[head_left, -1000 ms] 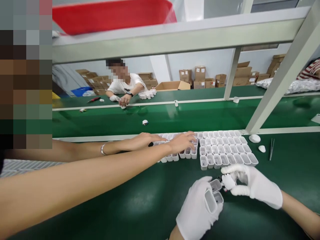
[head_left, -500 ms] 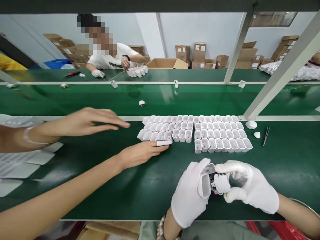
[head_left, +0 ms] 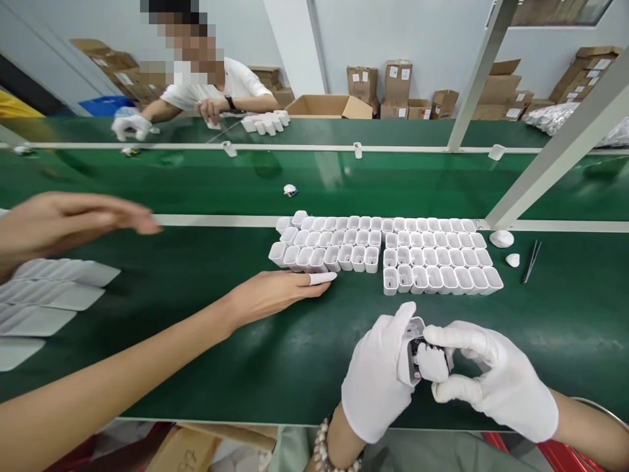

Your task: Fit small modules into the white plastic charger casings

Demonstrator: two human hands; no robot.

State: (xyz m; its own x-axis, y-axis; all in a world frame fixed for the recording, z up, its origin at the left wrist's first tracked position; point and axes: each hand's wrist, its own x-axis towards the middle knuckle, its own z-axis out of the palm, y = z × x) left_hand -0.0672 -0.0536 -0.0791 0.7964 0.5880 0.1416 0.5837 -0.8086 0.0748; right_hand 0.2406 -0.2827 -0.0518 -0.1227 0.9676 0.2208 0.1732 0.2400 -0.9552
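Observation:
My left hand (head_left: 381,373), in a white glove, is closed round a white plastic housing (head_left: 407,357) whose open end faces right. Between the gloved thumb and fingers of my right hand (head_left: 486,373) is a small white-capped part (head_left: 432,364) with dark electronics on its left side. Its dark end sits at the mouth of the housing; how deep it goes in I cannot tell. Beyond my hands stand rows of open white housings (head_left: 442,278) in two blocks. A co-worker's hand (head_left: 275,295) with a white finger cot touches the front of the left block.
Tweezers (head_left: 531,262) and two white pieces, a larger one (head_left: 502,238) and a smaller one (head_left: 512,260), lie right of the rows. More white housings (head_left: 54,295) lie at far left. A slanting metal post (head_left: 555,137) rises at right. Another person (head_left: 221,88) works across the green belt (head_left: 206,183).
My right hand has brought the white-capped part left, closer into the housing. The co-worker's upper hand has drawn back left, and the left block's housings now stand closer together.

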